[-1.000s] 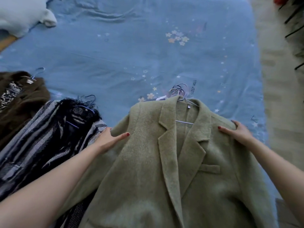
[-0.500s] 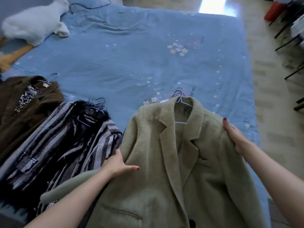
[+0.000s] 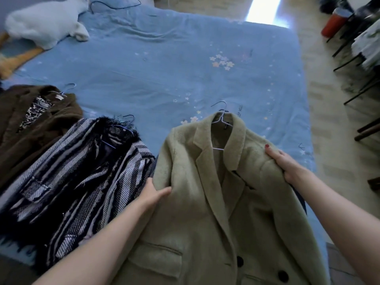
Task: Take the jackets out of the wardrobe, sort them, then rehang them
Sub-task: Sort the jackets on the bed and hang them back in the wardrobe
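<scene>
Pale green woolly jacket: lying front-up on the blue star-and-flower printed bedspread, at the near right part of the bed; collar toward the far side, two dark buttons showing near the bottom edge.
White wire hanger: inside the green jacket's neck, hook poking out over the collar onto the bedspread.
Left hand: gripping the jacket's left edge below the shoulder, thumb on top of the cloth, fingers tucked under the fold.
Right hand: holding the jacket's right shoulder, thumb with red-painted nail lying on top, fingers curled around the bunched fabric; fingertips hidden, so depth of the grip unclear.
Black-and-white striped tweed jacket with fringed black collar: just beside the green jacket on the left, edges touching, on a thin blue hanger.
Dark brown fuzzy coat with leopard-print lining: farther left, partly under the striped one.
White plush toy: at the far left corner of the bed.
Red container: on the floor, far right, beside dark chair legs.
</scene>
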